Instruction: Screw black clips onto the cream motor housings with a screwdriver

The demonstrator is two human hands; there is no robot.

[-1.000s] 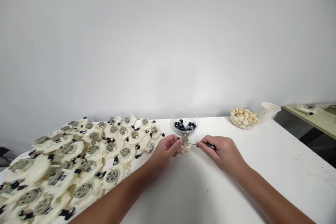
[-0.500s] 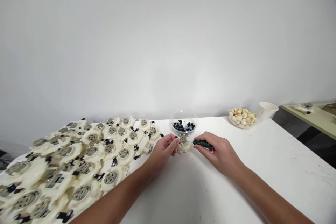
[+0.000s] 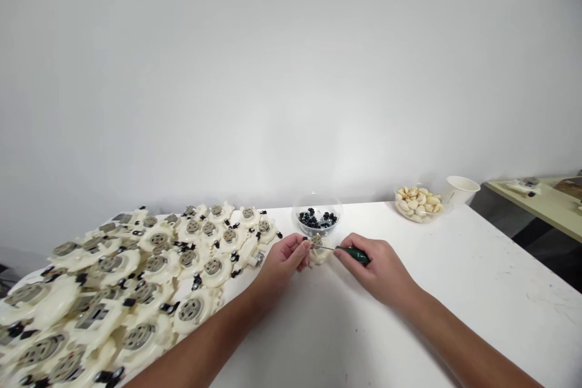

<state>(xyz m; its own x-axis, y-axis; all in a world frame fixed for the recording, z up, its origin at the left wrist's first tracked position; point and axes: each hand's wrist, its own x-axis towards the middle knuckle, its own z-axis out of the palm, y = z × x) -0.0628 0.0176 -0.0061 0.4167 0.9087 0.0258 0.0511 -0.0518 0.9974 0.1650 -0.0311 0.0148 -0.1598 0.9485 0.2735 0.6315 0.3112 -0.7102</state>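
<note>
My left hand (image 3: 284,262) pinches a small cream plastic part (image 3: 319,256) with a grey round centre, holding it up just off the white table. My right hand (image 3: 377,268) grips a green-handled screwdriver (image 3: 354,254). Its thin metal shaft reaches left, and the tip meets the grey centre of the part by my left fingertips. My fingers hide part of the plastic piece.
Several similar cream parts with black clips (image 3: 150,273) lie in a dense spread on the left of the white table (image 3: 459,291). Behind my hands stands a glass bowl (image 3: 317,209) of small black pieces. A bowl of cream pieces (image 3: 417,206) and a paper cup (image 3: 461,190) stand further right.
My right hand and the screwdriver have shifted slightly left, closer to the part. The view has drifted a little, and the left hand still holds the part.
</note>
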